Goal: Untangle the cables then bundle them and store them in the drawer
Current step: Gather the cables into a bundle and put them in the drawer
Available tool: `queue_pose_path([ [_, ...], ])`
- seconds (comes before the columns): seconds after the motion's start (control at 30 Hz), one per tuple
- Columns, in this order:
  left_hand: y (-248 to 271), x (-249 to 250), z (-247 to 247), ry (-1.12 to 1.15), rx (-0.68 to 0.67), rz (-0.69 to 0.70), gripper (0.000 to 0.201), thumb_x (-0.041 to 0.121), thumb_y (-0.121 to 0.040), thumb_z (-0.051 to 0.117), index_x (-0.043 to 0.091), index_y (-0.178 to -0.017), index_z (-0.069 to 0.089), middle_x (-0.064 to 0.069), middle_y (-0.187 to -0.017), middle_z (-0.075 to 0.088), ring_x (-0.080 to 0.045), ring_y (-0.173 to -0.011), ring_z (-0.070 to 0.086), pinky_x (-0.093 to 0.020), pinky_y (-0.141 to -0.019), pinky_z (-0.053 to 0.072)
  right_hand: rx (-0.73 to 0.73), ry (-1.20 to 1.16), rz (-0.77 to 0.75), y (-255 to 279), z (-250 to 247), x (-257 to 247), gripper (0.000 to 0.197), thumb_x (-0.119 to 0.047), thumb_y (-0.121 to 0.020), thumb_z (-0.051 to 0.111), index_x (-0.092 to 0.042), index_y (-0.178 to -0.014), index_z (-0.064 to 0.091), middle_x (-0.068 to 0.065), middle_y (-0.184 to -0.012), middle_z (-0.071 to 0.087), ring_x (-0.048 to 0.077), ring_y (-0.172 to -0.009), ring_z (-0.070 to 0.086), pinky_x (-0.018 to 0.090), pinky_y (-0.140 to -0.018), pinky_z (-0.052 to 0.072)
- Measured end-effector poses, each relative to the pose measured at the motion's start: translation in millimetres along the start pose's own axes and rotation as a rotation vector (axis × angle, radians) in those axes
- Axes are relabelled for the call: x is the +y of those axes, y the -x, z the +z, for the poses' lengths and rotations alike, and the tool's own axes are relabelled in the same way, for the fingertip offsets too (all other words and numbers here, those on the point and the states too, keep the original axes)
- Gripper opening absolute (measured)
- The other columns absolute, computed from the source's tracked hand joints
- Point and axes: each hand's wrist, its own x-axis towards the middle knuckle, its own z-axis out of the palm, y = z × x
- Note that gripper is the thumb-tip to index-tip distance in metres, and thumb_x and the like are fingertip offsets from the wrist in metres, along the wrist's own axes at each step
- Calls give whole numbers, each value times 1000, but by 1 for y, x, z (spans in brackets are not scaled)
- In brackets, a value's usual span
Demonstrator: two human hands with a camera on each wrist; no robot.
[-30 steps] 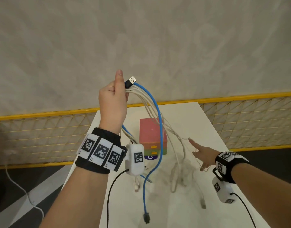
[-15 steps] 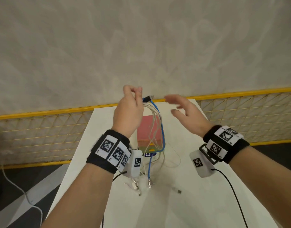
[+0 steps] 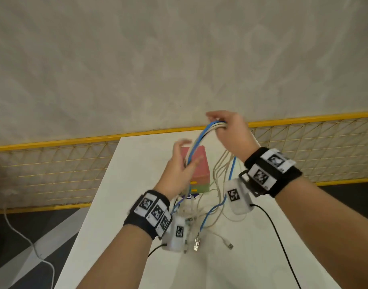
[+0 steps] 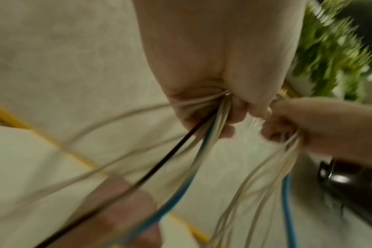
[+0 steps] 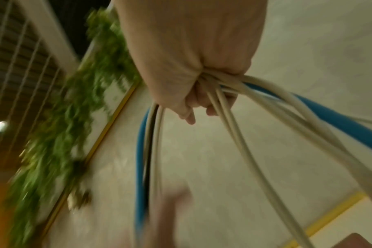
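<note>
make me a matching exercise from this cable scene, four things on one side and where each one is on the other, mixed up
Things
1. right hand
2. left hand
3. small drawer box
4. loose USB plug

Places
A. lying on the white table, nearest the person
B. highest up, gripping the top of the cable loop
C. standing on the table behind the hanging cables
D. lower down, in front of the box, around the cables

Pairs: 1-B, 2-D, 3-C, 4-A
</note>
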Motion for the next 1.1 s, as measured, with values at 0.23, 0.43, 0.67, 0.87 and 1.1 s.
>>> queue_pose_path([
  [0.23,3,-23,8,-320,-74,-83,31,32,-104,37,8,-95,53,0,-65,49,-15,-55,45,-29,-55,37,-92,392,206,15,-32,45,52,-27,-82,67,-22,-131,49,8,-120,62,30,-116,56,44,-96,45],
  [0.43,-22,15,20,-598,-196,57,29,25,-104,36,5,-105,57,-8,-81,61,-27,-71,59,-27,-57,37,-310,859,-386,47,4,27,92,-6,-68,68,-20,-147,24,18,-141,43,37,-141,25,61,-116,9],
  [0.67,-10,2,7,-407,-156,140,21,36,-99,47,17,-105,54,-2,-69,57,-25,-62,54,-39,-59,43,-252,445,-167,30,-12,21,25,4,-82,50,-8,-96,67,13,-85,68,31,-83,59,37,-71,44],
  [0.87,0,-59,2,-327,-112,-96,19,13,-100,42,16,-115,54,-12,-80,61,-28,-67,53,-32,-59,40,-89,240,-10,37,-29,39,30,8,-78,52,-14,-89,70,4,-70,60,9,-55,46,24,-54,37],
  [1.1,-11,-40,11,-510,-111,-153,25,7,-97,34,10,-118,48,-19,-83,60,-35,-70,56,-38,-61,45,-527,838,124,57,-20,58,81,-39,-77,71,-18,-145,30,12,-141,47,31,-136,36,50,-114,25],
])
